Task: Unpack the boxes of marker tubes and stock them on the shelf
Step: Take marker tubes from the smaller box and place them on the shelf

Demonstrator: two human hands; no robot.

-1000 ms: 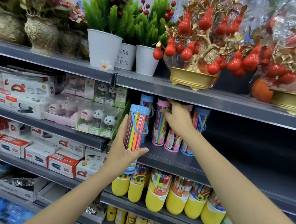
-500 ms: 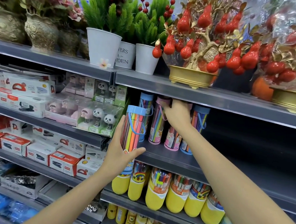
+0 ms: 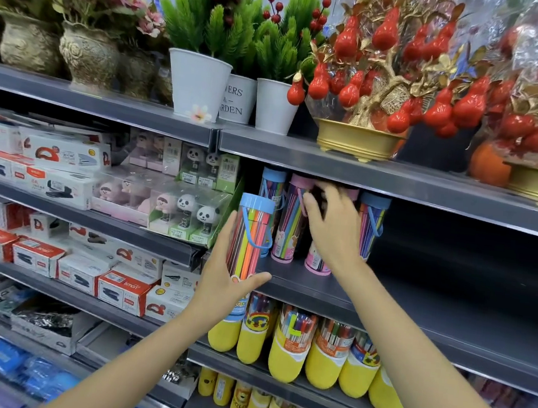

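Observation:
My left hand [image 3: 229, 281] grips a clear marker tube with a blue lid and blue strap [image 3: 251, 232], held upright in front of the grey middle shelf [image 3: 416, 305], just left of the tubes standing there. On that shelf stand a blue-lidded tube [image 3: 272, 184], a pink-lidded tube [image 3: 290, 226], a second pink tube [image 3: 317, 264] and another blue-lidded tube [image 3: 372, 221]. My right hand [image 3: 335, 227] is blurred, fingers loosely bent, in front of the second pink tube and hiding most of it; it holds nothing I can see.
To the right of the tubes the middle shelf is bare and dark. Yellow-bottomed marker tubes [image 3: 290, 352] fill the shelf below. Stapler boxes [image 3: 122, 289] and panda staplers [image 3: 190, 212] sit to the left. Potted plants [image 3: 197, 83] and a gold bowl of red gourds [image 3: 357, 140] stand above.
My right hand has come off the top of the pink tube and drawn back down in front of it. The left hand with its tube has shifted slightly towards the shelf.

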